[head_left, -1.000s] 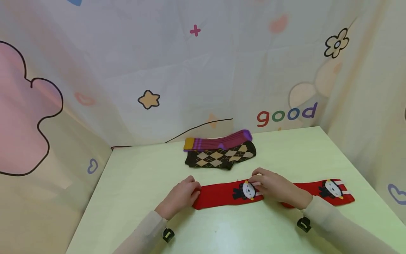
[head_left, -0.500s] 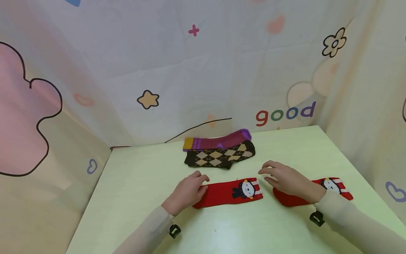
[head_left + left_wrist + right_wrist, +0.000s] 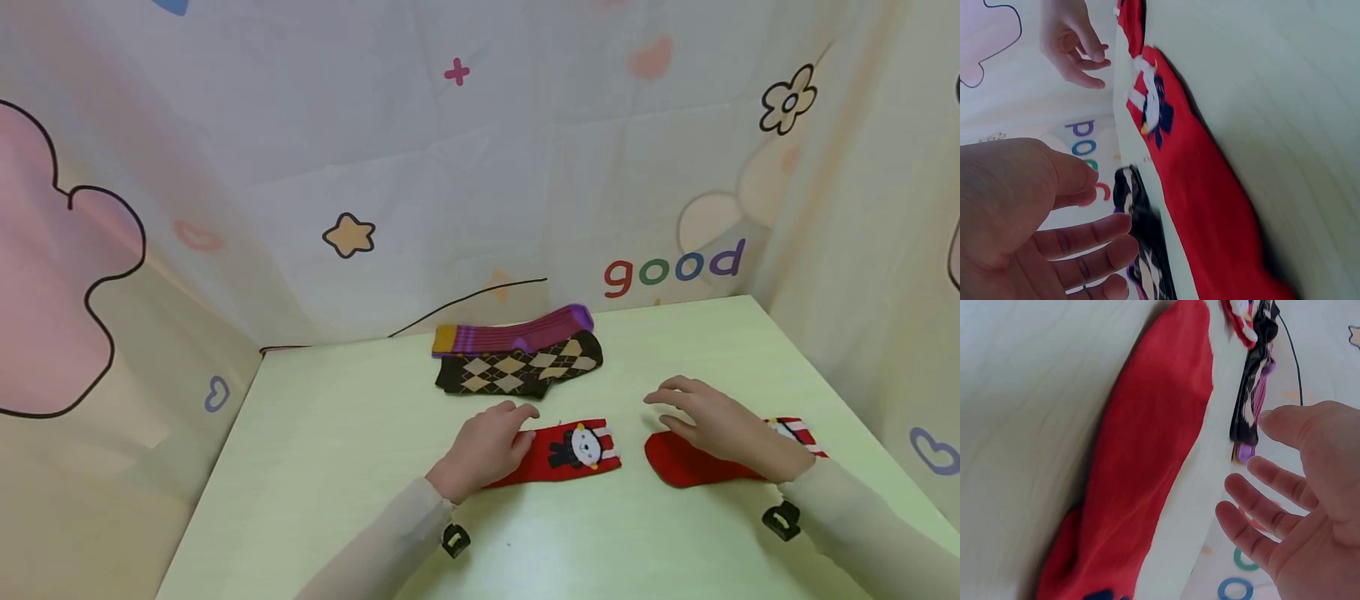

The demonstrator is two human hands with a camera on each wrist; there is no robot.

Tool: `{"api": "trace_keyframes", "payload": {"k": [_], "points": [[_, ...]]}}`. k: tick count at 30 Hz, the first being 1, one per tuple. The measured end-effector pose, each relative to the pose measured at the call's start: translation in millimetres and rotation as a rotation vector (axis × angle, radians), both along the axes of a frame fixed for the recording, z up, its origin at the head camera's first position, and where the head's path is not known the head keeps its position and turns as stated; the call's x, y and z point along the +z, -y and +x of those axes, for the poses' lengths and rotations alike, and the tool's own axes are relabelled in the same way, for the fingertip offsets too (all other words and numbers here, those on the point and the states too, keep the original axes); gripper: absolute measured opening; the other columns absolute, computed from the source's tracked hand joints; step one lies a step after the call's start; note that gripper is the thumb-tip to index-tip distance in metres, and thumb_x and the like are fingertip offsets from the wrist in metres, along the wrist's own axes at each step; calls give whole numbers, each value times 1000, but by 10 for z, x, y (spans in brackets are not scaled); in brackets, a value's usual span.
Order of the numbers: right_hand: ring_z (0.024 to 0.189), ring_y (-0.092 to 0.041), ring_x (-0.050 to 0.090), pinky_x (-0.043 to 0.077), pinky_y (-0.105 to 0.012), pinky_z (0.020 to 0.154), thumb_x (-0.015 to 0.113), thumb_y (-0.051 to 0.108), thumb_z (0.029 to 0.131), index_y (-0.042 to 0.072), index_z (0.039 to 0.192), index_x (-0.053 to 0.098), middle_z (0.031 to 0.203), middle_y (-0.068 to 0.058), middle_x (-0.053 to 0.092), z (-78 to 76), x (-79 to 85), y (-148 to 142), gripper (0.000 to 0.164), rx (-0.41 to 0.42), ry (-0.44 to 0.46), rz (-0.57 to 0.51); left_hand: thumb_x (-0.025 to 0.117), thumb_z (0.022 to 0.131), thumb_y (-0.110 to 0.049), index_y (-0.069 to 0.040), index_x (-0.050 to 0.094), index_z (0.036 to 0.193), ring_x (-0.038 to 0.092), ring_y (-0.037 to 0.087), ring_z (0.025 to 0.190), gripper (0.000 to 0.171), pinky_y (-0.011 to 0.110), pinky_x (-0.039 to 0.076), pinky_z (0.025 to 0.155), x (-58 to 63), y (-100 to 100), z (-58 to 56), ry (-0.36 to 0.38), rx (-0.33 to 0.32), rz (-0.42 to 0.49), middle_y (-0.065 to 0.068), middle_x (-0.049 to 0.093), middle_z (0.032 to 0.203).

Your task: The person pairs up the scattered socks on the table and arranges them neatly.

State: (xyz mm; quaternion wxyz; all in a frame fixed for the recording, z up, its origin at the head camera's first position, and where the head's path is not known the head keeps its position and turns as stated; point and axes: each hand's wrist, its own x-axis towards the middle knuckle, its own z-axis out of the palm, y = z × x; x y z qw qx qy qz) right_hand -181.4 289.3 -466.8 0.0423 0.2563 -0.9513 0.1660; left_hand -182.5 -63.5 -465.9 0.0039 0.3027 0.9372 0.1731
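A red sock with a white animal face and a striped end, the left red sock (image 3: pixel 547 454), lies flat across the front middle of the table. Over its left part hovers my left hand (image 3: pixel 483 446), fingers spread and holding nothing; the hand hides that end in the head view. A matching right red sock (image 3: pixel 678 460) lies to the right, its rounded red toe pointing left. My right hand (image 3: pixel 723 425) is above this sock with loose, parted fingers and nothing in them, covering part of the animal face. Both wrist views show bare palms beside the socks.
Behind the red socks, a brown argyle sock (image 3: pixel 517 371) lies against a purple ribbed sock (image 3: pixel 517 333) with a mustard cuff. A printed curtain (image 3: pixel 450 167) hangs along the table's back and sides. The pale table (image 3: pixel 315 467) carries all the socks.
My right hand has come off the left red sock's striped end and moved right over the other red sock. My left hand has let go of the left end and shifted right above it.
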Motion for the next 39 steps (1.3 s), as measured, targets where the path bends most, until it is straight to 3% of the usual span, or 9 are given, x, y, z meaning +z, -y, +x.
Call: {"api": "trace_keyframes", "payload": {"k": [5,15,20,28,33,39], "points": [[108,-36,62,58,-52,88,79,6,88,7,124,71,118,-15,66,54,-12,-193,37,-24,-6,-1,65,101,-25,-15,65,133,66,16,97,33,32,58,79,-10,-186,1,25,-21,14,5,72,116],[103,-39,62,54,-58,89,78,2,87,2,124,70,114,-18,66,88,-86,-445,37,-26,-50,-4,65,101,-27,-18,65,133,66,11,95,33,29,58,79,-52,-397,8,43,-38,20,0,73,116],[104,-39,61,54,-58,90,77,2,88,1,125,70,115,-19,66,107,-109,-542,37,-52,-23,0,65,101,-28,-18,65,134,62,7,88,34,24,54,74,-55,-507,19,50,-62,26,-3,73,112],[99,-38,63,54,-59,88,77,2,88,-1,126,68,113,-21,67,119,-130,-671,40,-56,-13,31,63,102,-28,-22,61,137,64,7,93,36,23,54,75,-6,-730,46,74,-79,-3,-3,72,119],[90,-30,61,55,-53,81,80,2,85,-1,126,67,110,-20,68,120,-164,-772,44,-66,-27,49,61,102,-28,-20,62,136,59,3,76,34,18,46,60,-14,-854,73,54,-102,7,-8,73,101],[86,-31,62,56,-55,78,87,11,80,-3,126,66,108,-23,68,113,-200,-894,52,-90,16,70,61,103,-29,-22,59,137,47,3,55,35,17,39,50,-10,-960,122,89,-106,11,-14,57,68]]}}
